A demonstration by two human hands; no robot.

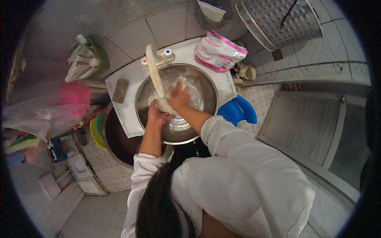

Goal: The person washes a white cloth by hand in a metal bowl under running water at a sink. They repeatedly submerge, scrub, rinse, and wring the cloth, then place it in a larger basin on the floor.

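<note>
A wide stainless-steel basin sits in the white sink top in front of me, under a pale curved faucet. Inside it lies a soft whitish mass, possibly dough or wet cloth; I cannot tell which. My left hand is at the near left side of this mass, thumb and fingers apart; whether it grips the mass is unclear. Reaching in from the right, my right hand is low in the basin with its fingers spread and whitish bits around the fingertips. The basin's bottom looks wet and shiny.
A pink-and-white plastic bag bearing writing stands on the sink top at back right. A grey-brown block lies at left. Below are a blue plastic basin and a large dark tub. A perforated metal drum is at upper right.
</note>
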